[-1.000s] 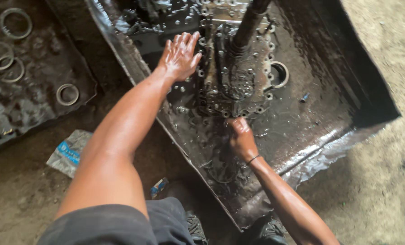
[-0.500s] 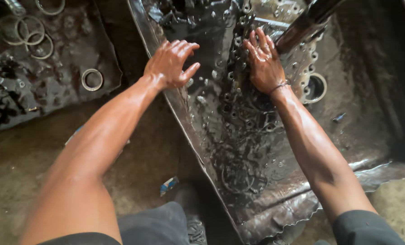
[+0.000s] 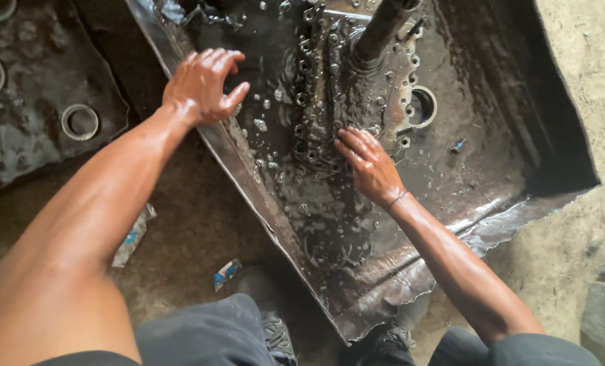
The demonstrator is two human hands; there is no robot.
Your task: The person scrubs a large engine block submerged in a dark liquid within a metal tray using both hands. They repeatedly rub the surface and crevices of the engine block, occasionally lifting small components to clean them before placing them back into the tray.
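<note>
Over the oily tray's left rim [image 3: 180, 54], your left hand [image 3: 204, 85] hovers open, grasping nothing. Your right hand [image 3: 370, 166] lies flat, released, on the wet bolted housing [image 3: 323, 102] mid-tray, below its shaft [image 3: 384, 30]; grime remains, washing looks unfinished.

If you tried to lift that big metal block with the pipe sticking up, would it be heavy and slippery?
Probably both. The metal block is thick and studded with bolts, so it likely weighs a lot. It sits in a tray, coated in shiny dark oil, as is the right hand touching it, so fingers would likely slip. The upright shaft might make it top-heavy.
</note>
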